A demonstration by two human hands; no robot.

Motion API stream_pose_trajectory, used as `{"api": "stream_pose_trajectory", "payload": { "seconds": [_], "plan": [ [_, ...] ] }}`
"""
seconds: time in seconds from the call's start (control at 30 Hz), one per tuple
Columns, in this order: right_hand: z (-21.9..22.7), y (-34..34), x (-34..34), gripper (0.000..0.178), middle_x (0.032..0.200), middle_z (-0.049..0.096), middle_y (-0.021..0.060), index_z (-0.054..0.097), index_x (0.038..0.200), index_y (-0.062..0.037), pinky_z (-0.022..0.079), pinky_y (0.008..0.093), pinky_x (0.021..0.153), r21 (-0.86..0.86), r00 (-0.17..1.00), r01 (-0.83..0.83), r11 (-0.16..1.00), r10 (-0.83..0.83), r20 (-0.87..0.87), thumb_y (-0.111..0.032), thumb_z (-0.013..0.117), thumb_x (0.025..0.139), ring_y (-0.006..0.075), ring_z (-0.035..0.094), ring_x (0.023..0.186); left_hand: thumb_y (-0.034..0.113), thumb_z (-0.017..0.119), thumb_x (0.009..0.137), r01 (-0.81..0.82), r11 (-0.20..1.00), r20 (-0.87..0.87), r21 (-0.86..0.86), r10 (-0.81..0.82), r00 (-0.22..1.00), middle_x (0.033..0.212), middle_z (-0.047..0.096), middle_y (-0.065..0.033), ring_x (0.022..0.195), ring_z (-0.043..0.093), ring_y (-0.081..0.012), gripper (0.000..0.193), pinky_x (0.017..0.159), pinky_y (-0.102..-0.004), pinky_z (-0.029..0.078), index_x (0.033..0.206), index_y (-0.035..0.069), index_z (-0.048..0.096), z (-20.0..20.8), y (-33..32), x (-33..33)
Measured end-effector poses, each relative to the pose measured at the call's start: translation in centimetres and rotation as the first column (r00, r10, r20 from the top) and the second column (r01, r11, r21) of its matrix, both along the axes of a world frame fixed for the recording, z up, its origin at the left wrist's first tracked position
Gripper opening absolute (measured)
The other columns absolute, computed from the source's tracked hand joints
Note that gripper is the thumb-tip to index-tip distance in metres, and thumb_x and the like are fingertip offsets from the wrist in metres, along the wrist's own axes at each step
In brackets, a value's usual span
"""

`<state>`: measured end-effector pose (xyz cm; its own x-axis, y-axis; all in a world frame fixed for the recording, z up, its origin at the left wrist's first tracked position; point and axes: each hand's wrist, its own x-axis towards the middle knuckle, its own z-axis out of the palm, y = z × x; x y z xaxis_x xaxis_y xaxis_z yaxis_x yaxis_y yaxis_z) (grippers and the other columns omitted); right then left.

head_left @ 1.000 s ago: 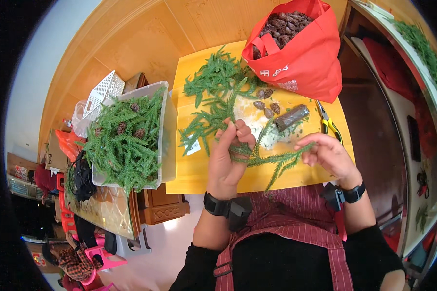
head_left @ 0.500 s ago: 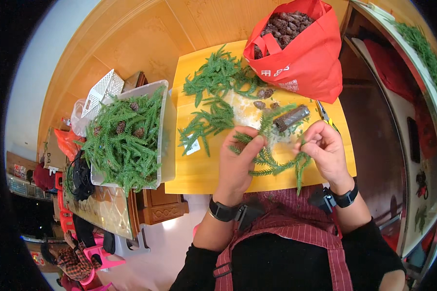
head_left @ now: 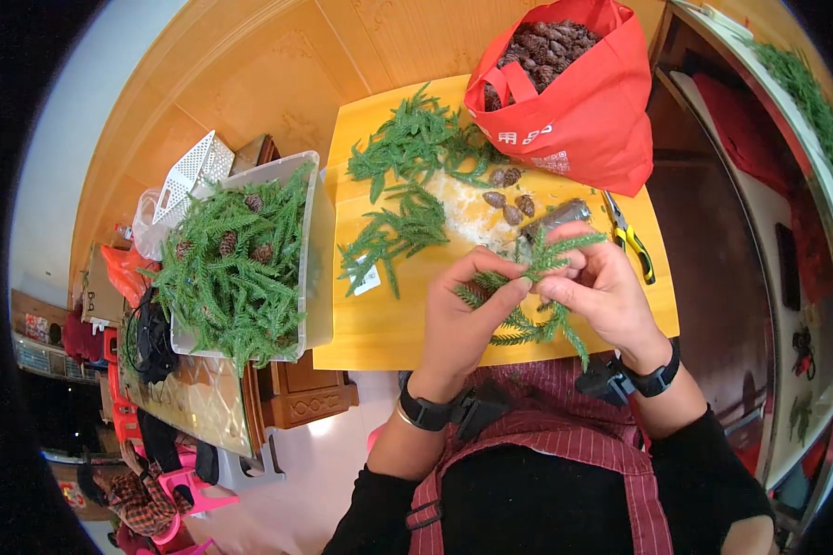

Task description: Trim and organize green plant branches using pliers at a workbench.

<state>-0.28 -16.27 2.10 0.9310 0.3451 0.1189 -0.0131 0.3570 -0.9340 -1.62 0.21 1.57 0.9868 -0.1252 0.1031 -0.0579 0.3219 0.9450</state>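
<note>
Above the near part of the yellow board, my left hand [head_left: 466, 319] pinches a green artificial pine sprig [head_left: 539, 330] between thumb and fingers. A brown pine cone [head_left: 473, 294] shows among its needles by the left fingers. My right hand [head_left: 611, 294] is closed on the same sprig, its thumb and fingertips meeting beside the left thumb. Needles spread out above and below both hands. Just beyond the right hand lies a dark, shiny cylinder [head_left: 566, 214], partly hidden. Several loose pine cones [head_left: 512, 214] lie beyond the hands.
Yellow-handled pliers [head_left: 633, 243] lie at the right of the yellow board [head_left: 379, 335]. A red bag [head_left: 592, 120] of pine cones stands at the back. Green sprigs [head_left: 407, 139] lie at left. A clear bin [head_left: 317, 250] holds sprigs with cones. Another person [head_left: 139, 495] sits far left.
My right hand has moved left and up to meet the left hand at the sprig. The sprig is turned, and a pine cone now shows in it. The dark cylinder is more covered.
</note>
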Motion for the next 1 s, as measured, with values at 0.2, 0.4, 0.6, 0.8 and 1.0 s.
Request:
{"api": "stream_pose_trajectory", "payload": {
  "seconds": [0.2, 0.4, 0.6, 0.8, 1.0],
  "plan": [
    [0.7, 0.3, 0.0, 0.035, 0.097, 0.056, 0.0041, 0.046, 0.107, -0.0028, 0.047, 0.0231, 0.068, 0.033, 0.988, -0.065, 0.997, 0.069, -0.139, -0.001, 0.062, 0.077, 0.0088, 0.055, 0.079, 0.002, 0.063, 0.076, 0.078, 0.994, -0.007, 0.081, -0.078, 0.997, 0.081, 0.053, 0.0, 0.077, 0.049, -0.007, 0.007, 0.068, -0.0205, 0.038, 0.083, 0.002, 0.06, -0.4, 0.7, 0.0],
    [0.3, -0.6, 0.3, 0.022, 0.097, 0.058, 0.0057, 0.052, 0.097, -0.0031, 0.046, 0.0221, 0.067, -0.023, 0.972, -0.17, 0.985, 0.164, -0.166, -0.002, 0.062, 0.077, 0.0091, 0.055, 0.075, 0.0, 0.062, 0.075, 0.191, 0.981, -0.068, -0.045, -0.194, 0.979, 0.088, 0.053, -0.0014, 0.083, 0.049, -0.008, 0.011, 0.071, -0.0207, 0.038, 0.086, 0.002, 0.061, -0.2, 0.7, 0.0],
    [-0.7, -0.7, 0.1, 0.016, 0.088, 0.056, 0.0027, 0.051, 0.089, -0.0034, 0.044, 0.0208, 0.068, -0.008, 0.974, -0.034, 0.999, 0.031, -0.224, -0.003, 0.063, 0.077, 0.0087, 0.055, 0.076, -0.005, 0.059, 0.077, 0.03, 0.995, -0.228, -0.096, -0.051, 0.972, 0.088, 0.056, -0.0057, 0.078, 0.056, -0.013, 0.014, 0.07, -0.0232, 0.045, 0.089, 0.001, 0.058, -0.1, 0.6, -0.1],
    [-1.1, -0.6, -0.5, 0.02, 0.091, 0.054, 0.0026, 0.051, 0.095, -0.0026, 0.041, 0.0221, 0.078, 0.104, 0.996, 0.007, 0.995, 0.002, -0.084, -0.001, 0.061, 0.078, 0.0092, 0.053, 0.085, -0.001, 0.058, 0.08, -0.139, 0.947, -0.261, -0.29, 0.061, 0.963, 0.08, 0.058, -0.0079, 0.075, 0.056, -0.0134, 0.016, 0.068, -0.0244, 0.046, 0.095, 0.003, 0.054, -1.1, 0.7, 0.4],
    [-1.4, -0.1, -1.1, 0.017, 0.095, 0.052, 0.0028, 0.052, 0.095, -0.0011, 0.04, 0.0233, 0.08, -0.025, 0.977, 0.205, 0.979, -0.203, 0.065, 0.003, 0.057, 0.079, 0.0103, 0.052, 0.086, -0.001, 0.059, 0.08, -0.132, 0.941, -0.267, -0.311, 0.046, 0.963, 0.082, 0.059, -0.0062, 0.072, 0.055, -0.0101, 0.017, 0.065, -0.0213, 0.045, 0.096, 0.002, 0.055, -0.9, -0.3, 0.0]
  ]
}}
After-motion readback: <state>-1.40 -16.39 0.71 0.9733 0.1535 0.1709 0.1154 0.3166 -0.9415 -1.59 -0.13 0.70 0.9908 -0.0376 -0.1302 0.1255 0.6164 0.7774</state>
